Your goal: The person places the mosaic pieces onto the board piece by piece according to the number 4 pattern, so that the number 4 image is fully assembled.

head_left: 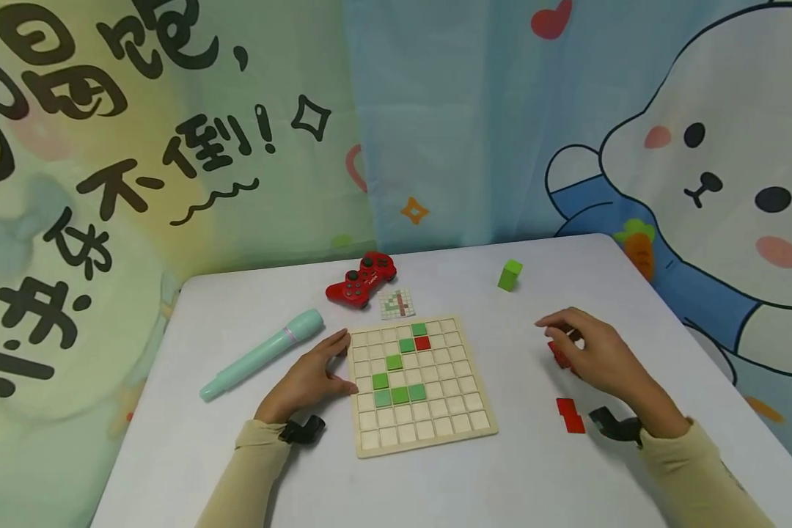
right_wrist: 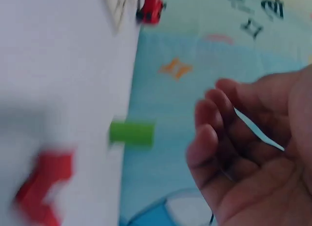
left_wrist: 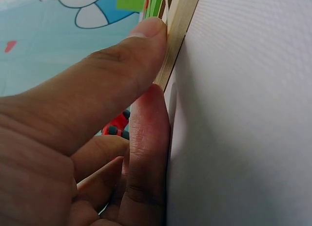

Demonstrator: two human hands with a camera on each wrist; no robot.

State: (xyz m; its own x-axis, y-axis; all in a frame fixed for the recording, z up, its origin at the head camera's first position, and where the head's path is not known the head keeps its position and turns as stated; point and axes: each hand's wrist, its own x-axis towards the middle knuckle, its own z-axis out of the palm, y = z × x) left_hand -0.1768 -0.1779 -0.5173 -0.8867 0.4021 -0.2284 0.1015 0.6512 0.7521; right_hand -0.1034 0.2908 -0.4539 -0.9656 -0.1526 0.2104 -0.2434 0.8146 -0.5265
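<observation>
A square wooden grid board (head_left: 450, 407) lies on the table. Several green tiles (head_left: 400, 395) and one red tile (head_left: 422, 343) sit in its cells. My left hand (head_left: 306, 378) touches the board's left edge; in the left wrist view the thumb (left_wrist: 112, 70) rests against the wooden side with a straight finger beside it. Over to the right, my right hand (head_left: 597, 356) hovers with loosely bent fingers and holds nothing. Partly hidden beneath it are red pieces (head_left: 558, 355), and more red pieces (head_left: 570, 416) lie nearer me. The right wrist view is blurred.
A small card with a grid pattern (head_left: 397, 303) lies behind the board, by a red game controller (head_left: 363, 280). To the left is a mint-green, pen-shaped tube (head_left: 264, 354). Green blocks (head_left: 510, 275) stand near the table's back edge, before a printed curtain (head_left: 435, 147).
</observation>
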